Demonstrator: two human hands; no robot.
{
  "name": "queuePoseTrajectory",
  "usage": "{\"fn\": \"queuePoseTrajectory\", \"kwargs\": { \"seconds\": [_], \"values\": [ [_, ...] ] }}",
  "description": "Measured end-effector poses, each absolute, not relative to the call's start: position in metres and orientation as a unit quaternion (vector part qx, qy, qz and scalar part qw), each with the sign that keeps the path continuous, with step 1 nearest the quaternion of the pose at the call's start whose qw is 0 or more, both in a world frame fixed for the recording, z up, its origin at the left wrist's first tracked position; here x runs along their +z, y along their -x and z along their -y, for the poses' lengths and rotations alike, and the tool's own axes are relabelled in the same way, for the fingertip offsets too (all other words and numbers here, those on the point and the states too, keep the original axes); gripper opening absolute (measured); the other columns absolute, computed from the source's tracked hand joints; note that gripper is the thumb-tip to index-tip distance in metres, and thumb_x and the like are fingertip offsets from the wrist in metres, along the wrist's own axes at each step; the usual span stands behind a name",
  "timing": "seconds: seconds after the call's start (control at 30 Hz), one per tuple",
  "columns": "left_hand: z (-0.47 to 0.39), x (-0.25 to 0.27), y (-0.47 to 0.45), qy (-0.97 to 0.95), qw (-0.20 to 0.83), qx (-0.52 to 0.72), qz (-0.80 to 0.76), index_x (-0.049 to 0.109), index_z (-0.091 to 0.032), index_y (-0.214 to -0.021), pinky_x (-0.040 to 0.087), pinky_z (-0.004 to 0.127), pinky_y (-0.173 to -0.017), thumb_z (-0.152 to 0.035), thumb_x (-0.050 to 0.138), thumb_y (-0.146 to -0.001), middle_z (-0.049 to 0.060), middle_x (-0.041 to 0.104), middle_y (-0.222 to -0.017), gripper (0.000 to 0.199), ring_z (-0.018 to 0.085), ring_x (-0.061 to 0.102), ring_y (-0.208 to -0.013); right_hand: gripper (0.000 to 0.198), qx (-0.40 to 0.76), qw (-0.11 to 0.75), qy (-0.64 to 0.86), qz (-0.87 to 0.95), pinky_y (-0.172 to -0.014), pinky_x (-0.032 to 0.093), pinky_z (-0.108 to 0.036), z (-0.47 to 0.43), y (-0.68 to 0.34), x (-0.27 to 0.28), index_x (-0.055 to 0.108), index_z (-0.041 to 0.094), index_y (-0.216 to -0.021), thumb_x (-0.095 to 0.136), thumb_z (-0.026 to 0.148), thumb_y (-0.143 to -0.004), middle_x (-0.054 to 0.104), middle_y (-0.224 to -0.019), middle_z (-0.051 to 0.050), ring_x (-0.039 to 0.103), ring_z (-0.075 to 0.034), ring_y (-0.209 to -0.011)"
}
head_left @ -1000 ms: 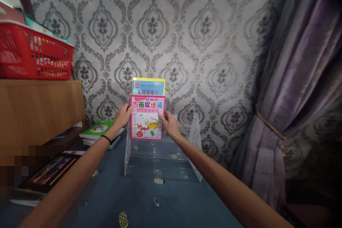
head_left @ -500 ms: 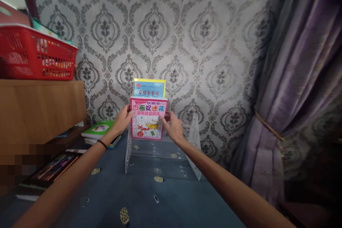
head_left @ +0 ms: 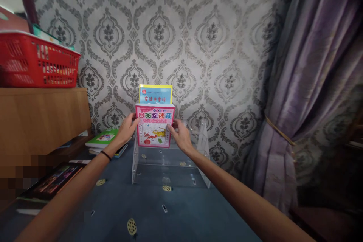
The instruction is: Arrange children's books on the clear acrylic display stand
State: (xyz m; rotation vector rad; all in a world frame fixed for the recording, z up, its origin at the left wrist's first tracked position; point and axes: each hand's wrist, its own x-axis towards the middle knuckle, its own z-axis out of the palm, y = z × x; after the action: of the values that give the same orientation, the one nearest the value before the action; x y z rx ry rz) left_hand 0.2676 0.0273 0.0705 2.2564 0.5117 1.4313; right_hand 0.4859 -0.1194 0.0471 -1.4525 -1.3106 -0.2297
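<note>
While the left hand [head_left: 126, 129] holds one side of the pink book [head_left: 155, 127] and the right hand [head_left: 182, 136] the other, I see it nearly upright at the upper part of the clear rack [head_left: 204, 153], in front of a blue, yellow-edged book [head_left: 155, 94]; the rack stands on the counter [head_left: 184, 213].

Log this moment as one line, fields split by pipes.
left hand: holding pink book by left edge | right hand: holding same book's right edge | blue book: behind, partly hidden | clear rack: standing on table
</note>
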Motion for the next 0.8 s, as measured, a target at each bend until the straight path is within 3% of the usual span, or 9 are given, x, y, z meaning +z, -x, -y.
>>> {"fn": "queuePoseTrajectory", "kwargs": {
  "seconds": [0.23,0.47,0.8],
  "values": [
    [-0.028,0.072,-0.269,-0.814,0.206,0.510,-0.190,0.060,-0.017,-0.107,0.049,0.039,-0.089,-0.042,0.044,-0.093,0.012,0.071,-0.112,0.032,0.025,0.064,-0.101,0.034,-0.088,0.566,0.595,0.563,-0.088,0.052,-0.040,0.113,-0.489,0.051,0.062,0.018,-0.114,0.053,0.043,-0.091,0.074,-0.110,-0.013,0.068,-0.025,-0.098],
    [-0.030,0.072,-0.270,-0.818,0.230,0.490,-0.193,0.059,-0.018,-0.099,0.051,0.037,-0.080,-0.048,0.045,-0.090,0.010,0.072,-0.103,0.034,0.025,0.066,-0.092,0.033,-0.095,0.558,0.598,0.568,-0.082,0.053,-0.037,0.105,-0.493,0.048,0.062,0.017,-0.109,0.051,0.043,-0.092,0.074,-0.104,-0.012,0.068,-0.024,-0.095],
    [-0.047,0.072,-0.281,-0.818,0.130,0.511,-0.232,0.056,-0.021,-0.087,0.049,0.038,-0.081,-0.045,0.045,-0.091,0.008,0.068,-0.091,0.026,0.024,0.062,-0.087,0.027,-0.190,0.524,0.633,0.537,-0.084,0.051,-0.038,0.095,-0.497,0.055,0.063,0.018,-0.109,0.054,0.034,-0.088,0.068,-0.102,-0.011,0.063,-0.024,-0.091]
  ]
}}
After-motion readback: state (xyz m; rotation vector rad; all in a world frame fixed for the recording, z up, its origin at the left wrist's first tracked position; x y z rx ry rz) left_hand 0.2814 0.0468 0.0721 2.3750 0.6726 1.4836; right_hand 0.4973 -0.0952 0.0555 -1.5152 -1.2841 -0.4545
